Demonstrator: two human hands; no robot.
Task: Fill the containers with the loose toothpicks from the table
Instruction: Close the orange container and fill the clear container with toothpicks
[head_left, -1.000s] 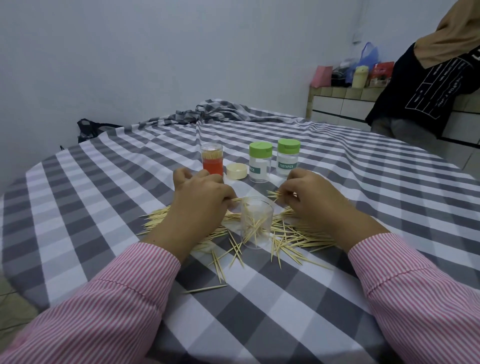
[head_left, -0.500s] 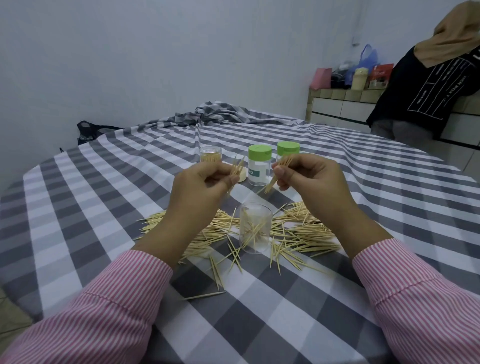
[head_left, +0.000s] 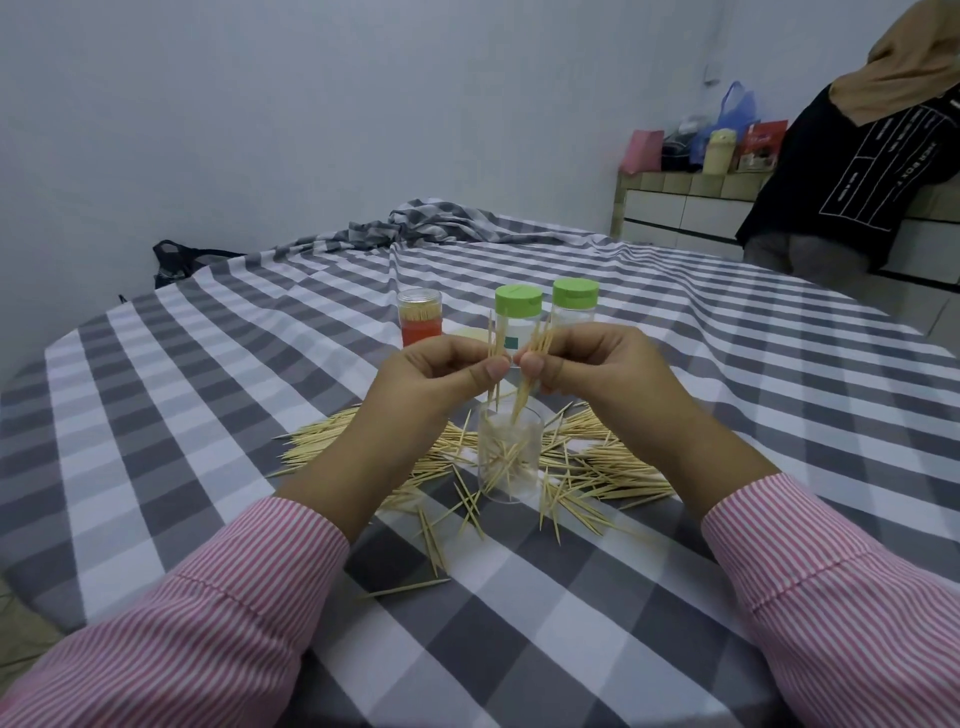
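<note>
Table (head_left: 156, 467) under grey-and-white checked cloth. Containers counted: four. Clear open container (head_left: 510, 457), upright at centre, partly filled with toothpicks, ringed by loose toothpicks (head_left: 597, 462) scattered on the cloth; number too great to count. Behind it, two clear containers with green lids (head_left: 518, 300) (head_left: 575, 292), upright side by side; nearer one bearing a green label, wording hidden behind the fingers, not readable. To their left, one open container with red base (head_left: 420, 325), packed with toothpicks standing on end. Pale yellow lid (head_left: 467, 332), mostly hidden behind left hand.

Left hand (head_left: 436, 379) raised above the clear container, pinching a small bundle of toothpicks (head_left: 493, 364) between thumb and fingers, tips pointing down. Right hand (head_left: 597, 374) likewise pinching a second bundle (head_left: 530, 384), lower tips at the container's mouth. Both sleeves pink-and-white striped.

Second person (head_left: 857, 171) at far right beside tiled counter (head_left: 675, 208); white lettering on dark shirt too small to read.
</note>
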